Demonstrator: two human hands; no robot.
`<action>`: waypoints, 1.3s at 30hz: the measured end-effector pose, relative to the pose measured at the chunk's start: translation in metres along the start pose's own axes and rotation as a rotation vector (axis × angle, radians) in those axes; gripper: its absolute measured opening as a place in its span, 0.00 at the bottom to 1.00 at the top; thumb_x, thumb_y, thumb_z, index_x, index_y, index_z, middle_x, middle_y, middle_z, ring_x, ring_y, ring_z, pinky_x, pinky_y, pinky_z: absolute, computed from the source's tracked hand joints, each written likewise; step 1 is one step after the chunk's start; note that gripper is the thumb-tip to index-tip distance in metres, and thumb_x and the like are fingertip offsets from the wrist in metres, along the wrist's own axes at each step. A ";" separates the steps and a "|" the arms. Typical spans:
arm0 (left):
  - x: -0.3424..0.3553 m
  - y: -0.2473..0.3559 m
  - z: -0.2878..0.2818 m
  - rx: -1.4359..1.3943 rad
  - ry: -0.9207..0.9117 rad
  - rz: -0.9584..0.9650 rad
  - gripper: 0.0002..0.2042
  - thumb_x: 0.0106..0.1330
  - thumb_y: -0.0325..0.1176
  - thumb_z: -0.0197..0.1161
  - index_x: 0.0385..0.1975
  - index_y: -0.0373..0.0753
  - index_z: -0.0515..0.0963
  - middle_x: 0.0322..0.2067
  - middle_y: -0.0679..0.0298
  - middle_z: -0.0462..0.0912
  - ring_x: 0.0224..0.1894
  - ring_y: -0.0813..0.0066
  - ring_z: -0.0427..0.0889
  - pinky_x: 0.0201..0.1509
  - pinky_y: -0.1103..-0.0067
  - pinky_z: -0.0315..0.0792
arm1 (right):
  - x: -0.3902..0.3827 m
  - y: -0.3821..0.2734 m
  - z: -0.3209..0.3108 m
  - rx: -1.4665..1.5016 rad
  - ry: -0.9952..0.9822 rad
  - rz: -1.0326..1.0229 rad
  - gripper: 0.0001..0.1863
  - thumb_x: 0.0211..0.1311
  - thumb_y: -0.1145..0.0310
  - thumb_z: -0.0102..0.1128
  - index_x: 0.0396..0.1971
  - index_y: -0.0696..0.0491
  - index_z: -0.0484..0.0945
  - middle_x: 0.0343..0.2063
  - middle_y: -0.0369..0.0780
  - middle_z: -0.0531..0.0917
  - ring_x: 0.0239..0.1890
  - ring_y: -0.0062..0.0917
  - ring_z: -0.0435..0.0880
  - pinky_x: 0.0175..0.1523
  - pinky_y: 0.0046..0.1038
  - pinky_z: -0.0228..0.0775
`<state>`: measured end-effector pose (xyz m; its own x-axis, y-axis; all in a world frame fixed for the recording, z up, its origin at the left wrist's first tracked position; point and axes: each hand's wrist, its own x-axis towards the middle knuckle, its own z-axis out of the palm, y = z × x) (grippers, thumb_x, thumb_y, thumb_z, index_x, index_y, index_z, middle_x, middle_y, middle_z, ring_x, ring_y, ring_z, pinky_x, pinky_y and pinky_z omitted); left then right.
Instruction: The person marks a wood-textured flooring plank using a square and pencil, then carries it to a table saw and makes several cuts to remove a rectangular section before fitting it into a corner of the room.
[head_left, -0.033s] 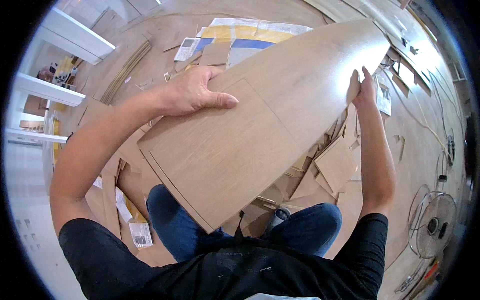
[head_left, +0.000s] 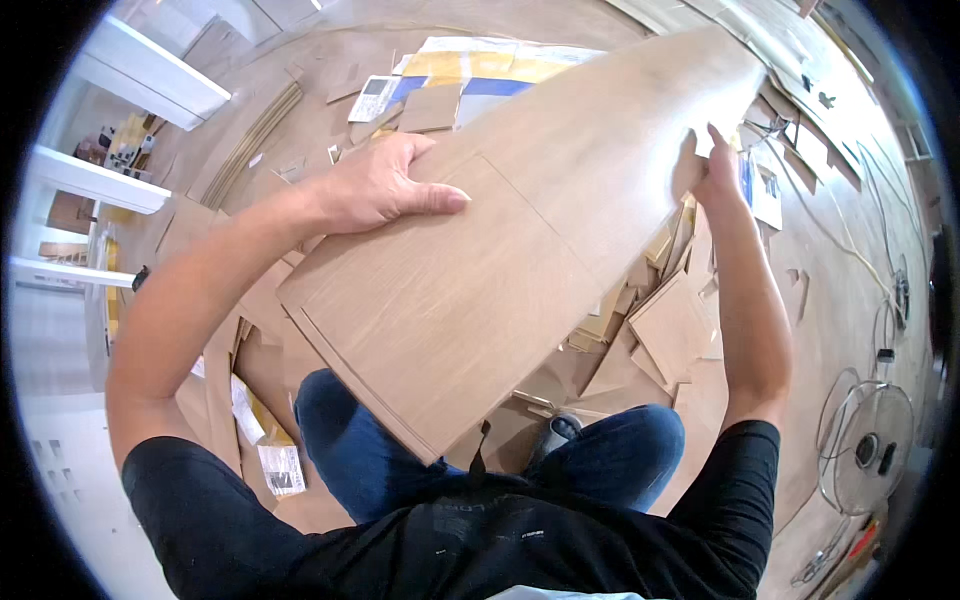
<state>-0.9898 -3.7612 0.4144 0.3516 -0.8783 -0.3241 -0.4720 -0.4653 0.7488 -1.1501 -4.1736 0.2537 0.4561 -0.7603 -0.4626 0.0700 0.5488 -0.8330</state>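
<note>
A long wooden board (head_left: 500,260), light oak in colour with a visible joint line across its face, is held above the person's lap and runs from just over the knees at lower centre up toward the upper right. Its near end hangs over the blue-trousered thighs (head_left: 350,450); its far end reaches over the floor clutter. The left hand (head_left: 385,185) lies on the board's upper left edge, fingers curled over the edge and the thumb pressed flat on the face, so it is closed on the board. The right hand (head_left: 712,160) grips the opposite long edge near the far end, fingers wrapped around the rim and likewise closed on it. Beneath and to the right of the board lies a heap of wood offcuts (head_left: 670,320). Further out, flattened cardboard with yellow and blue panels (head_left: 500,65) rests on the wooden floor (head_left: 830,290) beyond the board's upper left. A standing fan (head_left: 865,450) sits at the lower right, with cables trailing along the floor near it. White shelving (head_left: 100,180) occupies the left margin.
</note>
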 end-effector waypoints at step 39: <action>0.036 -0.198 -0.014 0.144 0.585 0.238 0.23 0.77 0.37 0.53 0.68 0.36 0.68 0.62 0.48 0.71 0.67 0.52 0.71 0.71 0.65 0.66 | -0.095 0.149 0.073 -1.532 -0.047 -0.343 0.28 0.78 0.57 0.37 0.63 0.67 0.65 0.61 0.64 0.72 0.66 0.59 0.69 0.71 0.48 0.59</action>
<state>-0.8723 -3.6995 0.2627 0.5872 -0.7729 0.2404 -0.6810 -0.3111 0.6629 -1.1179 -3.9946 0.1961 0.6362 -0.7429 -0.2083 -0.7466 -0.5245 -0.4093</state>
